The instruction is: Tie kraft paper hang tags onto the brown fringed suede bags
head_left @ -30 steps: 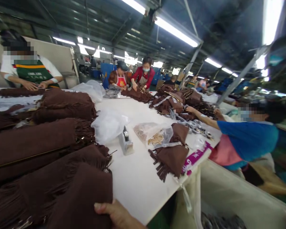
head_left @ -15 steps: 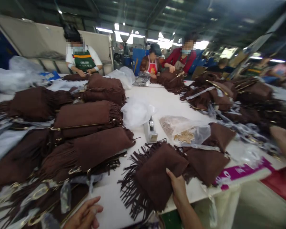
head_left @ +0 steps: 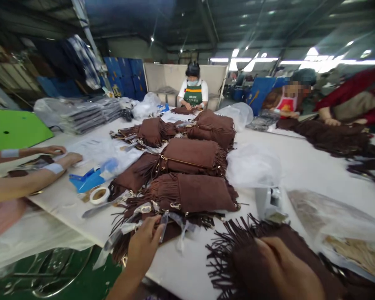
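My left hand (head_left: 143, 246) reaches over the near edge of the white table (head_left: 303, 166), fingers pinched on a clear plastic-wrapped strap (head_left: 165, 218) at the foot of a pile of brown fringed suede bags (head_left: 190, 191). My right hand (head_left: 287, 266) lies blurred on a separate brown fringed bag (head_left: 237, 258) at the bottom right and seems closed on it. That bag's fringe fans out to the left.
A tape roll (head_left: 100, 195) and blue plastic pieces (head_left: 89, 180) lie left of the pile, near a co-worker's forearms (head_left: 34, 179). A small grey tool (head_left: 270, 204), crumpled clear bags (head_left: 253, 166) and a bag of gold parts (head_left: 343, 237) sit to the right. Other workers stand at the far side.
The view has swung left. My left hand rose from the table edge and closed on the plastic-wrapped strap. My right hand still rests on the fringed bag, now low at the right.
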### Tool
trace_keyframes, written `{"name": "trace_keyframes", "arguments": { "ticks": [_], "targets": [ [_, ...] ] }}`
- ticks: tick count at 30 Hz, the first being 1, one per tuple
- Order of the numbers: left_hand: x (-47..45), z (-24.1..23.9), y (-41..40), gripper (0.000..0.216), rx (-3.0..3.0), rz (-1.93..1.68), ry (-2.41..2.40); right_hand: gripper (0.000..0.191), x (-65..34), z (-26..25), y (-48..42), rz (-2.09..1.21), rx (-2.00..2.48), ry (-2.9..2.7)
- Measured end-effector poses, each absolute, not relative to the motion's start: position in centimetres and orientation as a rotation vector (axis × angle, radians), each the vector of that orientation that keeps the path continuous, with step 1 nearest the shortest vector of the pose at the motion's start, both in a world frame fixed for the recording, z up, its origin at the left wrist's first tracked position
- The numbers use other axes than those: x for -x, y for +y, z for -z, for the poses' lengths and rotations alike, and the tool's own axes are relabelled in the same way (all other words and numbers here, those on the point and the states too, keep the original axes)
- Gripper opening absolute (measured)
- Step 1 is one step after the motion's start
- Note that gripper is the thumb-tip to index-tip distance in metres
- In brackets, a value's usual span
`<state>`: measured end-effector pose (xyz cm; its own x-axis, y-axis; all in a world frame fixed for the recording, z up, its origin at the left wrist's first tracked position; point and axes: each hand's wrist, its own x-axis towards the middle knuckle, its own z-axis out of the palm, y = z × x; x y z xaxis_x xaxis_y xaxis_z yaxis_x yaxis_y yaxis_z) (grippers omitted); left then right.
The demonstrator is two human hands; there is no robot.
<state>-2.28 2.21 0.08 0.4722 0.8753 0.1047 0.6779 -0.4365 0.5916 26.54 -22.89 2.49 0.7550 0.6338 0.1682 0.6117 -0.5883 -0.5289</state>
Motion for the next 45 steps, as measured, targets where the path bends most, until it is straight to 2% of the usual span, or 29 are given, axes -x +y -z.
{"name": "trace_keyframes", "arguments": {
  "ticks": [1,3,6,8,13,19,24,30,36,41,45],
  "targets": [
    [1.2,0.2,2.2,0.030,-2.308,-0.500,1.306,0.021,-24.9,-2.9,-19.8,-0.147,2.326,-1.106],
    [-0.4,0.5,2.4,0.025,-2.384,-0.409,1.387,0.023,-22.1,-2.8,-14.0,-0.086,2.186,-1.385],
    [-0.5,0.5,3.2,0.020,-2.385,-0.360,1.367,0.050,-19.9,-1.4,-7.6,0.203,2.122,-1.672],
    [0.6,0.4,3.9,0.020,-2.361,-0.365,1.288,0.058,-19.8,-0.3,-5.4,0.342,2.105,-1.793],
    [2.8,0.3,6.1,0.024,-2.387,-0.618,1.154,0.032,-21.2,-0.6,-4.1,0.332,1.986,-1.774],
    [-0.9,-1.2,7.5,0.040,-2.476,-0.875,0.890,0.033,-20.6,-3.2,-3.3,0.156,1.814,-1.649],
    [-3.7,-2.6,6.7,0.013,-2.033,-0.727,0.839,0.034,-19.1,-3.7,-2.6,0.079,1.755,-1.616],
    [-4.4,-3.7,6.5,0.033,-1.155,-0.738,0.482,0.031,-17.9,-5.4,-1.4,0.184,1.659,-1.525],
    [-0.9,-7.2,8.4,0.025,-1.360,-0.827,0.784,0.036,-16.4,-6.5,1.0,0.300,1.540,-1.553],
    [5.6,-11.6,8.1,0.025,-1.267,-0.559,0.850,0.034,-14.3,-7.3,2.1,0.256,1.312,-1.859],
    [8.6,-10.1,8.7,0.028,-1.339,-0.369,0.932,0.029,-12.8,-5.8,2.8,0.141,1.325,-2.123]
  ]
}}
